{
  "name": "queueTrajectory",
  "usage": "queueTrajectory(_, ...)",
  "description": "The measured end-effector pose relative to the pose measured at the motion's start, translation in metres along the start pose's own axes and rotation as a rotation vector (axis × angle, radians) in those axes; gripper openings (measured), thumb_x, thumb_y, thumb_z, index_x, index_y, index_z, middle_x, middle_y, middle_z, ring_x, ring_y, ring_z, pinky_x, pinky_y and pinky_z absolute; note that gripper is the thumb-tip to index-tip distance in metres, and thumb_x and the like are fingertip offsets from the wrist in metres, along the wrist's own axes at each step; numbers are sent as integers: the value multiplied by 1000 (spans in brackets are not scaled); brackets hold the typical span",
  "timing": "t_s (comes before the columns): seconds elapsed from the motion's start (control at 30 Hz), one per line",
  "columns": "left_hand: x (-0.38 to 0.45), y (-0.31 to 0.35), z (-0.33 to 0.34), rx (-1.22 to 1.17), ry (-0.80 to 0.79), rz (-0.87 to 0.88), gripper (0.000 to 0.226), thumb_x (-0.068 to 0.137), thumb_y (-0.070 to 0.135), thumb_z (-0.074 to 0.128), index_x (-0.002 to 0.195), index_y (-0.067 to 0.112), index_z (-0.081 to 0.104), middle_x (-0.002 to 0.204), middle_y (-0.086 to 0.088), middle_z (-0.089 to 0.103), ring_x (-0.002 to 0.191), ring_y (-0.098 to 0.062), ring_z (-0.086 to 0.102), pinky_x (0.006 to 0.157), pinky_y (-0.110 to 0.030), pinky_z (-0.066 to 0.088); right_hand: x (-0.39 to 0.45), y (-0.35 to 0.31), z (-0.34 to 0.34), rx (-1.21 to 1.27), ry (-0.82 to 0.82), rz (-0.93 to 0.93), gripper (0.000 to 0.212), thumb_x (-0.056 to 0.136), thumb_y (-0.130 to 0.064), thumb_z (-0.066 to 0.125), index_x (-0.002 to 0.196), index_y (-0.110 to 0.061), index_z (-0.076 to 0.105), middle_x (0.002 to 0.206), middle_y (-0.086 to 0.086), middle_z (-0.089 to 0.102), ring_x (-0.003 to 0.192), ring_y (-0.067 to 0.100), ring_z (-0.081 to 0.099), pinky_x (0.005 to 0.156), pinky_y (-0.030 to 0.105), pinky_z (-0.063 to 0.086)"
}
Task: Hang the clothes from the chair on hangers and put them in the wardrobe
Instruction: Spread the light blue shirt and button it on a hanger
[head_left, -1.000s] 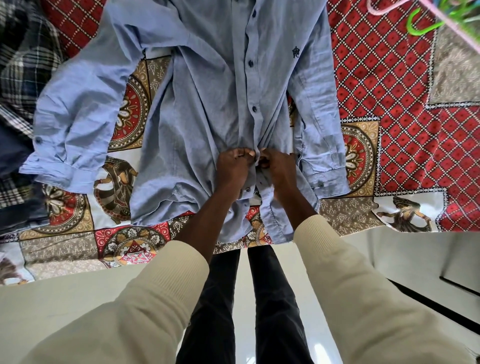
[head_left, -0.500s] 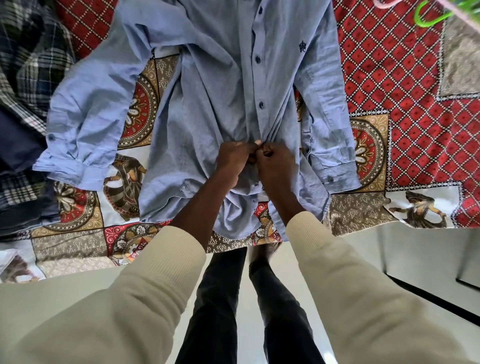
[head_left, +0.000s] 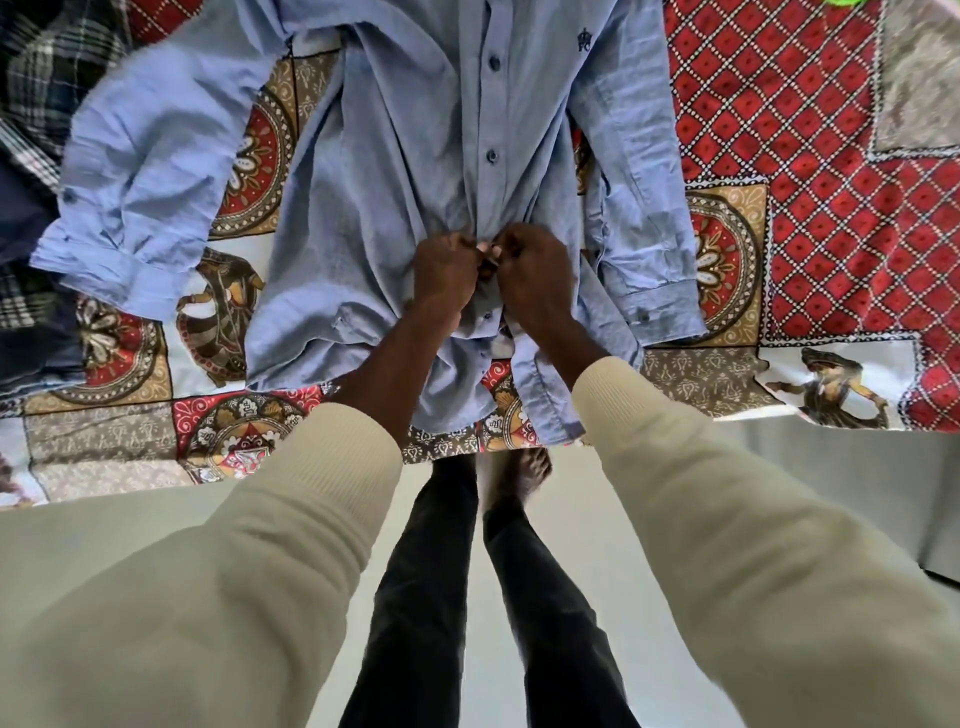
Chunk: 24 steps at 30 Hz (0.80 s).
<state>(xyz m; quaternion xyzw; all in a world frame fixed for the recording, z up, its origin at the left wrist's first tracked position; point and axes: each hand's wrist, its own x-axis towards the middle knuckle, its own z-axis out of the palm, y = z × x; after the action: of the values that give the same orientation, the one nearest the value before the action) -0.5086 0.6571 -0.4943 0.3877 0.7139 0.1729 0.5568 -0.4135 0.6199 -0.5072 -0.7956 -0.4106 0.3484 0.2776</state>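
Bright, even daylight, soft faint shadows, no glare, strong wide-angle bowing toward the frame edges, slight motion blur at the far corners, centre sharp

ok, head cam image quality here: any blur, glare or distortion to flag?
Head view: strong wide-angle bending at the edges, cream sleeves ballooned in the foreground; soft even daylight, no hard shadows or glare; blue shirt mostly sharp; slight motion blur at the left hand and right hand on the placket.

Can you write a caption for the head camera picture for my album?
Both hands, left and right, pinch the blue shirt's button placket on a patterned bedspread.
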Motion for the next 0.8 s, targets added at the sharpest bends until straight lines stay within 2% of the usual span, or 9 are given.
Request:
queueTrajectory(0.1,-7,-8,5,-38,95,72,12,92,8,60,90,11,71,61,14,57,41,13,51,47,-12,42,-3,0,3,9,-13,-86,22,79,-22,49,82,-5,62,88,9,60,76,20,51,62,26,30)
queueTrajectory(0.2,-10,-8,10,-125,131,63,11,92,7,62,89,12,71,60,11,59,41,9,52,45,-9,42,0,1,5,-115,-36,-198,12,85,-13,51,86,-4,59,97,13,58,82,27,55,66,34,40)
queueTrajectory(0.33,-7,-5,10,-236,145,0,20,88,1,58,102,11,69,75,1,67,59,-8,60,56,-22,51,5,6,5,-123,-32,-294,4,83,-7,53,81,-7,56,89,9,57,77,23,52,65,33,36)
queueTrajectory(0.4,-4,-6,7,-349,127,-59,36,84,-2,60,114,18,59,90,-4,67,62,-11,59,52,-22,50,8,8,1,9,-58,-219,3,80,-5,54,78,-6,57,80,2,54,72,17,49,63,30,34)
queueTrajectory(0.47,-3,-7,2,-412,82,-108,44,85,-4,62,121,19,55,91,-4,65,59,-8,56,50,-20,47,14,4,-7,204,-189,-28,14,83,1,57,75,-10,58,71,-2,57,64,10,50,61,24,38)
queueTrajectory(0.57,0,-11,-4,-574,-37,-129,43,84,-9,62,120,14,57,90,-3,65,66,-11,58,59,-23,51,31,-6,-25,358,-450,161,25,88,6,57,72,-14,59,59,-4,58,50,4,51,54,18,40)
queueTrajectory(0.63,3,-15,-7,-669,-126,-136,39,84,-11,60,113,15,59,90,-4,67,76,-15,63,69,-29,54,40,-12,-37,336,-574,270,24,89,6,56,76,-14,61,66,1,60,54,7,52,53,18,36)
queueTrajectory(0.7,7,-18,-10,-675,-193,-109,41,83,-10,63,116,13,59,93,-6,68,86,-20,63,79,-35,54,44,-15,-44,308,-594,332,21,89,3,59,78,-14,63,73,4,62,60,11,55,57,22,37)
queueTrajectory(0.8,8,-22,-12,-518,-172,-18,52,78,-9,70,121,15,55,92,-6,69,86,-22,64,79,-37,54,34,-17,-38,254,-452,288,20,88,1,63,73,-12,64,67,5,63,51,8,58,51,20,43)
